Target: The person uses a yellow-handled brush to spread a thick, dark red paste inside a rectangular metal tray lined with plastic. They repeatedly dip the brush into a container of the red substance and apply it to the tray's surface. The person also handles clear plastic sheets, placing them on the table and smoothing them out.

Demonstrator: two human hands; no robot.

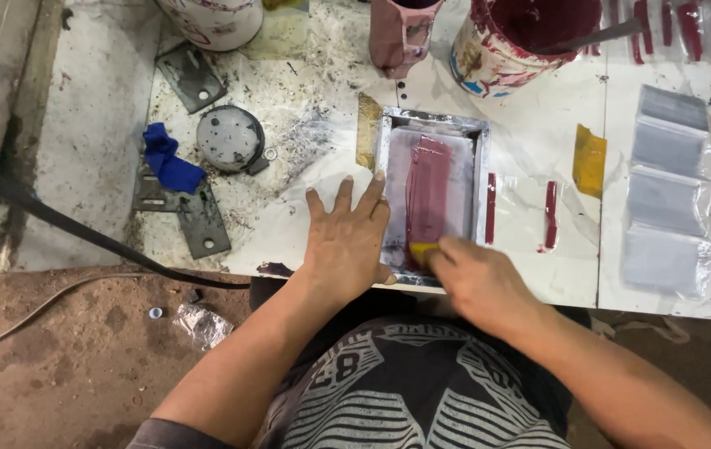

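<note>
Near the front edge of the surface (538,274), the left hand (347,241) lies flat with fingers wide on the frame (432,199), while the right hand (476,278) grips a yellow squeegee (422,249) at the near end of the red ink band (427,195), so the pull looks almost finished.

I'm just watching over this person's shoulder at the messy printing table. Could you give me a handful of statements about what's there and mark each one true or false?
1. The left hand lies flat on the table beside the small metal-framed screen. True.
2. The right hand holds a yellow squeegee at the near end of the frame. True.
3. The paint on the screen is green. False: it is dark red.
4. A blue rag lies next to a round grey lid. True.
5. The paint bucket at the far edge holds white paint. False: it holds dark red paint.
6. The clear plastic sleeves lie left of the frame. False: they lie to its right.
</note>
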